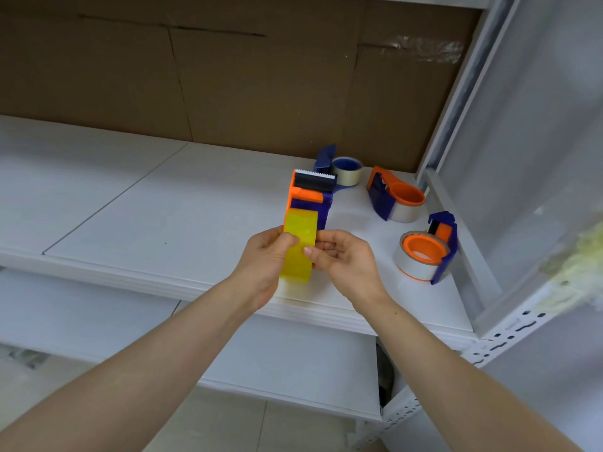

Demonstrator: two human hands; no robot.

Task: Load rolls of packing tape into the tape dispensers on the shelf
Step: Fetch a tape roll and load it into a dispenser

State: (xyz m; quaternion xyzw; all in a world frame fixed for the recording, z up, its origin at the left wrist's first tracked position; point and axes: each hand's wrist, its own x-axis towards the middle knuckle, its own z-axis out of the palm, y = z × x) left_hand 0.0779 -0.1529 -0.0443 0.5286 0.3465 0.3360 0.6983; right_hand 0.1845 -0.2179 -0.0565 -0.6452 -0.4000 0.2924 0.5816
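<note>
The person holds the orange and blue dispenser (310, 194) just above the white shelf (146, 207). The yellow roll (298, 246) sits in it, between the two hands. The left hand (264, 259) grips the roll from its left side, with the thumb laid over the face. The right hand (346, 262) pinches the right edge, fingers curled, thumb tip on the tape. The long axis of the dispenser points away from the person, so the toothed blade (316, 176) is at the far end, beyond the fingers. I think the tape end must travel forward to that blade, and the right thumb is nearer to start it.
</note>
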